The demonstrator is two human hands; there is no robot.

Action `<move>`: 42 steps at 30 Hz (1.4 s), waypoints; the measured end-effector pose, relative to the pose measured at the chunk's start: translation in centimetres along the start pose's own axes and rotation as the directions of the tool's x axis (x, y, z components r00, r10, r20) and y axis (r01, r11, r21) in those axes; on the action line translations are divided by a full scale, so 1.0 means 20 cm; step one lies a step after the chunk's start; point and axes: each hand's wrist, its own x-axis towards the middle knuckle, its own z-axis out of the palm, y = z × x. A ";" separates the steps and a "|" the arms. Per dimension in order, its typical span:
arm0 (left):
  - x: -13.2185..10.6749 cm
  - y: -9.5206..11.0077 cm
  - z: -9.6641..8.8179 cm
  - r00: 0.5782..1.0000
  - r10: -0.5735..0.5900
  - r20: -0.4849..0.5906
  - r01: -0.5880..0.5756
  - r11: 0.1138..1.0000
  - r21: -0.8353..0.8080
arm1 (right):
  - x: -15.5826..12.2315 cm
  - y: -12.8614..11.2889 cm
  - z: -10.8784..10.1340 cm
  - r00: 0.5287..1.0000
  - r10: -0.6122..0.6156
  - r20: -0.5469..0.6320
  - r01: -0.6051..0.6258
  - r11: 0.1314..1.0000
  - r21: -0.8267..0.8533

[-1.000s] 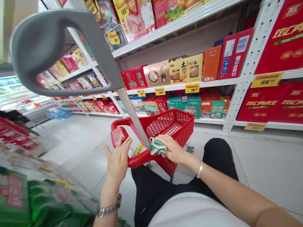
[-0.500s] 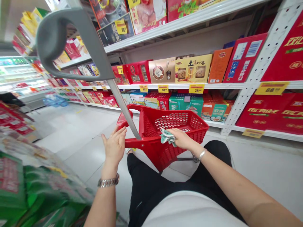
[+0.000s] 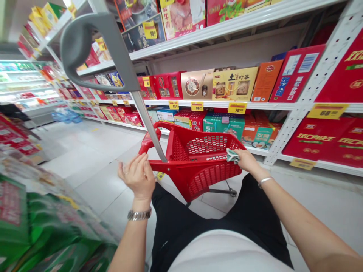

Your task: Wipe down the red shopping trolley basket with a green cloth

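Note:
A red plastic shopping basket on wheels (image 3: 210,173) stands tilted in front of my knees, its grey pull handle (image 3: 93,49) rising toward the camera on a metal rod. My left hand (image 3: 138,176) grips the basket's near rim by the base of the rod, fingers curled around the edge. My right hand (image 3: 246,160) presses a pale green cloth (image 3: 231,155) against the basket's right rim, fingers closed on it. A metal watch is on my left wrist and a bracelet on my right.
White store shelves (image 3: 227,102) with red and yellow gift boxes and yellow price tags run along the far side. Green packaged goods (image 3: 42,230) are stacked at my lower left. Grey tiled floor (image 3: 93,151) stretches down the aisle to the left.
My right hand slid the cloth along the basket rim from the near edge by the rod to the right side. The basket tilted and swung; my left hand closed onto its near rim.

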 end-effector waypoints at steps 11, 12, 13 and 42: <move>0.10 0.33 0.33 0.859 0.168 0.483 -0.181 0.983 -0.020 | -0.13 -0.47 0.12 0.991 -0.121 -0.055 0.117 0.991 -0.058; 0.11 0.31 0.36 0.846 0.149 0.513 -0.190 0.981 0.028 | -0.14 -0.52 0.13 0.989 -0.136 -0.050 0.134 0.990 -0.043; 0.11 0.29 0.38 0.834 0.136 0.534 -0.205 0.976 0.072 | -0.15 -0.57 0.15 0.987 -0.153 -0.044 0.152 0.988 -0.025; 0.19 0.18 0.58 0.783 0.121 0.610 -0.295 0.936 0.192 | 0.03 -0.07 0.07 0.998 0.069 0.010 -0.066 0.983 -0.171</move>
